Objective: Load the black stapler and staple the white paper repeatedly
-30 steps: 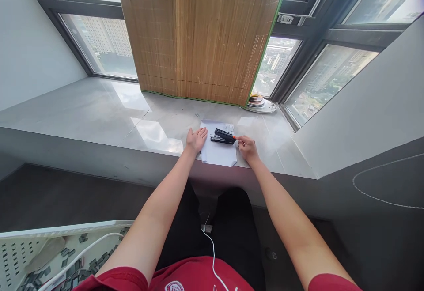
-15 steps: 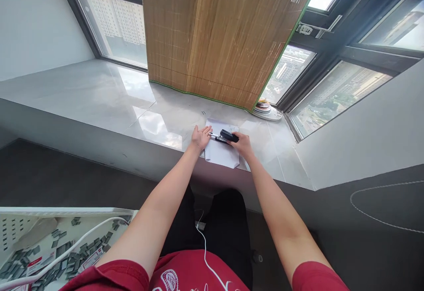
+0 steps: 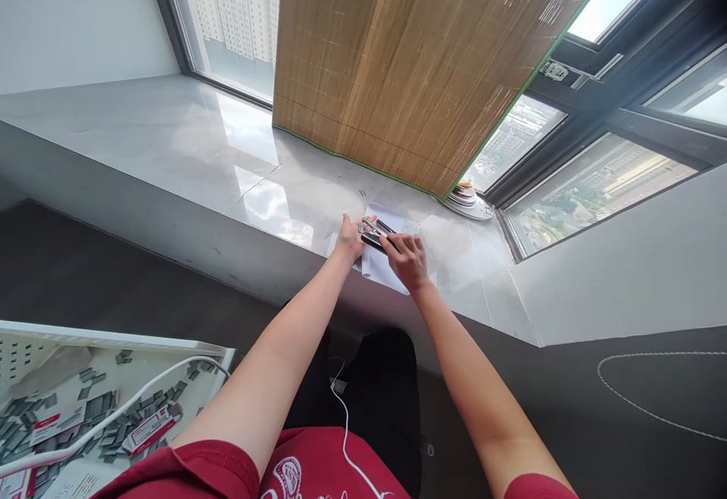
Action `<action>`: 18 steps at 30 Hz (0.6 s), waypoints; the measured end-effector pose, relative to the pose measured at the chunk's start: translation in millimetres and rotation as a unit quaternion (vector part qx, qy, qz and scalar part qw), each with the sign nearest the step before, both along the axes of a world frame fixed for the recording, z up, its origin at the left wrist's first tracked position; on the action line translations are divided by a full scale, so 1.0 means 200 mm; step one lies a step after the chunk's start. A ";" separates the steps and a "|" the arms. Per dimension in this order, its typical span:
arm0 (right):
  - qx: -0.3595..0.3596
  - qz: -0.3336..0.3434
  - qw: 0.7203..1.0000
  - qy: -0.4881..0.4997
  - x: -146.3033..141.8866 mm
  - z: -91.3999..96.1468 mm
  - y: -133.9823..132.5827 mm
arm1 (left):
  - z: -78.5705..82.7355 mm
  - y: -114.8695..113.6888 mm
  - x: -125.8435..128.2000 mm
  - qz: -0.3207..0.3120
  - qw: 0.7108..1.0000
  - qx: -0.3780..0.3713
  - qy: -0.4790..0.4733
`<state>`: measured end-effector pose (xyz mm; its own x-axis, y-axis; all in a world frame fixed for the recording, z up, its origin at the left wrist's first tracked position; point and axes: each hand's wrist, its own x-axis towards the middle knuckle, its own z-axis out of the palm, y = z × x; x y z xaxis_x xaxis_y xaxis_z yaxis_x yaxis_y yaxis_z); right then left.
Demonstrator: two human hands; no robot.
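Note:
A black stapler (image 3: pixel 375 232) lies on a white sheet of paper (image 3: pixel 382 272) on the grey stone window ledge (image 3: pixel 187 143). My right hand (image 3: pixel 407 260) covers the stapler's near end, its fingers curled over the body. On the stapler's left end rests my left hand (image 3: pixel 351 237), its fingers bent against the front of it. The stapler looks partly opened, with a metal strip showing between my hands. Most of the stapler is hidden under my fingers.
A bamboo blind (image 3: pixel 420 52) hangs in front of the window behind the paper. Some stacked plates (image 3: pixel 469 199) sit at the ledge's back right. At lower left a white tray (image 3: pixel 107 400) holds several staple strips and small boxes, with a white cable across it.
My right hand moved from the stapler's orange tip onto its body. My left hand shifted from flat on the paper to the stapler's left end. The camera turned left and down.

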<state>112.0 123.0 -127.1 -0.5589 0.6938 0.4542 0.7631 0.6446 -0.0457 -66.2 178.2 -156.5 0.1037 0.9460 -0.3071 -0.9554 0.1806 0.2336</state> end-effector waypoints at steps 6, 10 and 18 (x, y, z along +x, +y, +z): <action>-0.013 -0.218 0.944 0.249 0.06 -0.02 0.02 | 0.00 -0.01 -0.01 -0.012 1.000 0.017 0.003; -0.111 -0.300 0.902 0.291 0.10 -0.07 0.07 | 0.01 -0.03 -0.02 -0.020 0.999 0.019 0.021; -0.041 -0.262 0.921 0.284 0.07 -0.09 0.07 | 0.02 -0.04 -0.01 -0.019 0.999 0.008 0.037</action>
